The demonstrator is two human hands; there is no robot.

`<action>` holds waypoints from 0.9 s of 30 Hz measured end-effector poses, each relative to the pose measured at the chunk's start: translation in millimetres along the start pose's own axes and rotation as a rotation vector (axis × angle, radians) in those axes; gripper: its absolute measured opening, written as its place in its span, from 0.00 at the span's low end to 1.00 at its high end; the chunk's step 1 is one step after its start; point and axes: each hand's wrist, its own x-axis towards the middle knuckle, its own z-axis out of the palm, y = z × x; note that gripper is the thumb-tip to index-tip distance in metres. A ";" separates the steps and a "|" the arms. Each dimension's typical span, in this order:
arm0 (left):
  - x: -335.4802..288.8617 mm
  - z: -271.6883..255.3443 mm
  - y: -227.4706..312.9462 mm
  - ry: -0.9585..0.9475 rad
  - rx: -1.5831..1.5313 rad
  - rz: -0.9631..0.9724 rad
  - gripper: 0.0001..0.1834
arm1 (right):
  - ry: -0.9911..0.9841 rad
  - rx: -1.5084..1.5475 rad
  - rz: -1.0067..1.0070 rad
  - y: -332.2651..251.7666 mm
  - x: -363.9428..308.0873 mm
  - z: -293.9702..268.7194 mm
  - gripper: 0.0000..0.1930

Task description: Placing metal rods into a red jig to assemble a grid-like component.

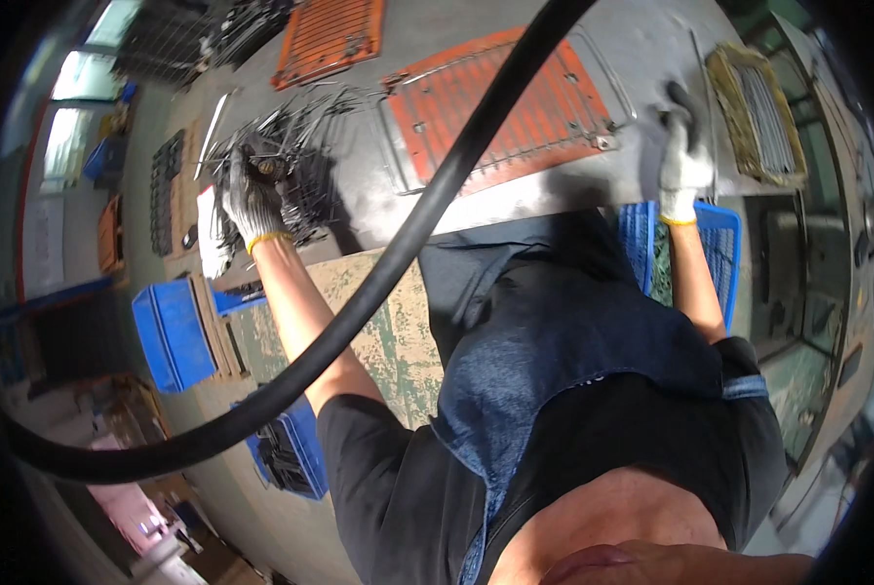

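My left hand [252,202], in a pale knitted glove with dark fingertips, reaches into a heap of thin dark metal rods [305,127] at the bench's left. Its fingers partly merge with the heap, so I cannot tell whether they grip a piece. My right hand [685,156], gloved alike, is over the right side of the bench, fingers stretched away from me and no held thing visible. Just right of it lies a long thin rod [703,83]. Between my hands sits an orange ribbed plate [505,107] with slim rods along its grooves.
A thick black hose [398,268] crosses the view in front of the bench [383,219]. Another orange ribbed plate [330,39] lies farther back. At the right stands a worn box [763,112] of grey strips. Blue crates [172,336] stand lower left; a blue basket [719,244] is below my right hand.
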 end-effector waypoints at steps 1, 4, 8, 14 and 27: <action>-13.4 3.7 -0.1 -0.106 -0.030 0.114 0.12 | -0.211 -0.028 0.175 -21.4 -4.4 6.5 0.16; -50.4 46.2 -5.6 -0.117 0.205 0.225 0.11 | -0.758 0.165 0.098 -50.9 -35.1 42.2 0.20; -101.1 87.2 -25.3 -0.475 -0.093 -0.105 0.13 | -0.972 0.655 0.543 -88.5 -78.8 96.4 0.26; -149.9 92.5 -82.6 -0.416 -0.039 -0.413 0.15 | -0.761 0.564 0.277 -79.6 -96.2 135.1 0.15; -94.4 92.8 -102.1 -0.751 1.360 0.757 0.20 | -0.838 -0.229 -0.556 -31.6 -108.6 159.4 0.17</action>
